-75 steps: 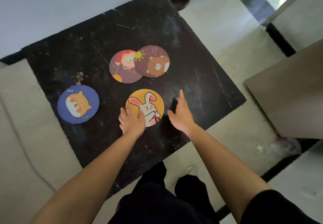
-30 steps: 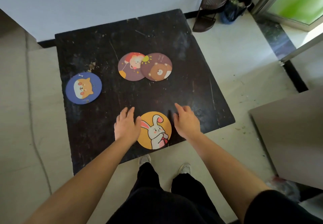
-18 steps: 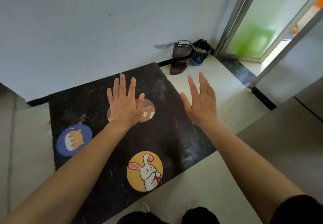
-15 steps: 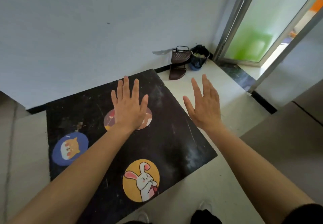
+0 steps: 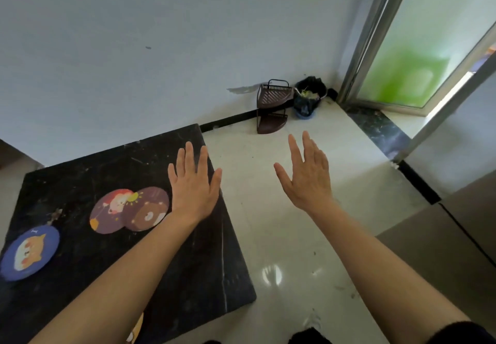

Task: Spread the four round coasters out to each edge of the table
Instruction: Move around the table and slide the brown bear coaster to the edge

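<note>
On the low black table [image 5: 204, 268], a blue dog coaster [image 5: 29, 253] lies at the left edge. Two purple coasters overlap near the middle: a lion one [image 5: 110, 210] and, partly on top of it, a bear one [image 5: 149, 210]. The orange rabbit coaster [image 5: 137, 329] shows only as a sliver at the near edge, mostly hidden by my left forearm. My left hand [image 5: 194, 186] hovers flat with fingers spread over the table's right side, just right of the bear coaster. My right hand [image 5: 307, 175] is raised, empty and spread, above the white floor.
A brown corner rack [image 5: 272, 106] and a dark bin bag in a blue bucket [image 5: 307, 98] stand against the wall behind the table. A glass door frame [image 5: 375, 32] is at the right. A grey panel [image 5: 456, 249] lies on the floor at the lower right.
Both hands have let go of the rabbit coaster near the table's front edge and risen, spread. The view has swung up and right, so my left hand no longer covers the purple coasters.
</note>
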{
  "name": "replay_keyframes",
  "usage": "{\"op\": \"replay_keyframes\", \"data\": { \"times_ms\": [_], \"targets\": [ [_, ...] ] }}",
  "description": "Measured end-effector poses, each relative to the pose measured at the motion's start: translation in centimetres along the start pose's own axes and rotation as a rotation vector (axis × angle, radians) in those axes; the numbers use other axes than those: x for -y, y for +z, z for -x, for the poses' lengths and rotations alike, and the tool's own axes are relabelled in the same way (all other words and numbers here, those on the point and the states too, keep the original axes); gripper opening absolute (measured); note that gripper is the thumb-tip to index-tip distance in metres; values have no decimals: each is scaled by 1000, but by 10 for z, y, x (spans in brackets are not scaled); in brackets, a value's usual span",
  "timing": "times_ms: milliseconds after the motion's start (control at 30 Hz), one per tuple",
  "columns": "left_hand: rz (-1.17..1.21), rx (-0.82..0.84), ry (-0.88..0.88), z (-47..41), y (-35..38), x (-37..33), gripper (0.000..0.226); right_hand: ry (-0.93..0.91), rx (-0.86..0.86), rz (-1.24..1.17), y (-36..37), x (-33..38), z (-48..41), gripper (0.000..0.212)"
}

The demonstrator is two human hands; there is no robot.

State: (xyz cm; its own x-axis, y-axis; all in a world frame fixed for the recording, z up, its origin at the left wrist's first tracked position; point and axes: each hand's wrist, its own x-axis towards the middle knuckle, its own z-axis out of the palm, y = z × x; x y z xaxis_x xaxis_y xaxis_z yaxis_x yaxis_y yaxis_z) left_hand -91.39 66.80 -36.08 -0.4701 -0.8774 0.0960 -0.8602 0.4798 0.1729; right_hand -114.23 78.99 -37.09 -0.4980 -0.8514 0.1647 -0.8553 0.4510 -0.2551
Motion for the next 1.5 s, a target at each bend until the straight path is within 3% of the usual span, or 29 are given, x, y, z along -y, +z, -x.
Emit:
{"op": "replay_keyframes", "data": {
  "times_ms": [233,633,900,1200,1300,1367,1500],
  "targets": [
    [-27,12,-136,-32,-4,-63,71,-112,24,-57,-25,-64,-77,73],
    [115,-5,-465,-124,51,-38,73,-445,201,19,32,-32,-226,71],
    [150,2,-763,-155,43,22,72,-666,357,47,71,73,-317,69],
    [216,-125,-1163,-113,39,78,70,-1083,547,6,131,238,-315,68],
    [310,-124,-1355,-105,52,97,71,-1221,646,-22,160,281,-308,67],
    [437,-148,-1612,-109,68,122,74,-1311,789,0,194,322,-311,67],
    [673,-189,-1854,-99,79,145,76,-1317,907,-31,216,347,-305,66]
  ]
}}
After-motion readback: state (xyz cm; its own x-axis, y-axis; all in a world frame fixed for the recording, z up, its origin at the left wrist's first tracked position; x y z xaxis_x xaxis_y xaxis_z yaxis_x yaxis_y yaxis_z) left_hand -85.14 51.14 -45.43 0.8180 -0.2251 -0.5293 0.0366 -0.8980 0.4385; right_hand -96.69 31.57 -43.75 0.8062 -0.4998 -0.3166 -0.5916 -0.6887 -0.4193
